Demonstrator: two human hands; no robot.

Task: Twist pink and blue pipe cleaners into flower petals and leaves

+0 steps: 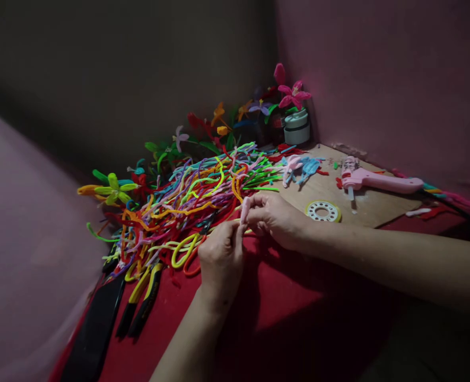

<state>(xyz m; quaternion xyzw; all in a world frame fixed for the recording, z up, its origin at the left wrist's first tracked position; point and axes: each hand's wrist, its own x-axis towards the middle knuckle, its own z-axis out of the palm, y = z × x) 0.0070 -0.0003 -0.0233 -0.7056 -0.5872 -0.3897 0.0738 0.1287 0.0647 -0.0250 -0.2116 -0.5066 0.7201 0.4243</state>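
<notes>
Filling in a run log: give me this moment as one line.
left hand: holds pink piece | right hand: holds same piece | pliers: on red surface | glue gun: on board

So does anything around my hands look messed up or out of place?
Mainly the heap of fuzzy stems: its colours lie tangled together, and the scissors and pliers have their working ends in among it. I see no obvious breakage, though the light is dim.
</notes>
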